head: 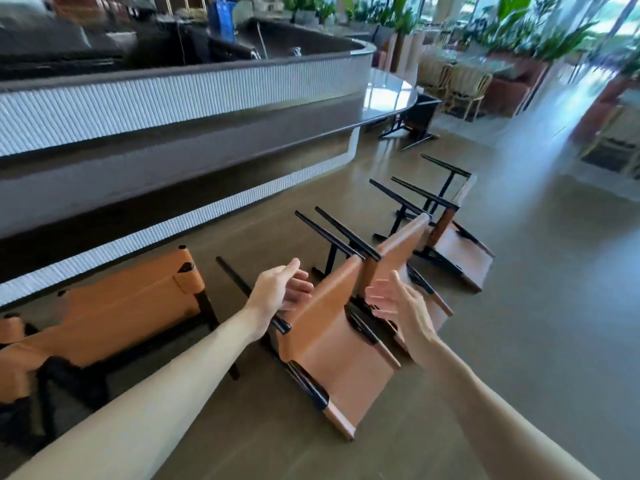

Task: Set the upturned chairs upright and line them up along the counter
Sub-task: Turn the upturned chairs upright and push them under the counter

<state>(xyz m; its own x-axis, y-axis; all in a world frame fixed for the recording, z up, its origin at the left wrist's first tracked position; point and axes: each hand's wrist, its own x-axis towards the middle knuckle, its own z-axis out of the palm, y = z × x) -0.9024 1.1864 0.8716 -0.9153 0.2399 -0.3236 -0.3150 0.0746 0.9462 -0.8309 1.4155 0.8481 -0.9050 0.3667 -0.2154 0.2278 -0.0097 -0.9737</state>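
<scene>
On the brown floor beside the curved counter: three upturned chairs in a row running from centre toward 1 o'clock, tan leather seats and backs tipped onto the floor, black legs jutting up toward the counter. At 9 o'clock, against the ribbed counter front, an upright chair of the same tan leather and black frame. Left hand outstretched over the nearest upturned chair, fingers relaxed and loose, gripping nothing. Right hand likewise spread and blurred, palm toward that chair's leather back, holding nothing. At 12 o'clock, behind the counter, a blue bag, contents not discernible. Toward 1 o'clock, potted plants.
</scene>
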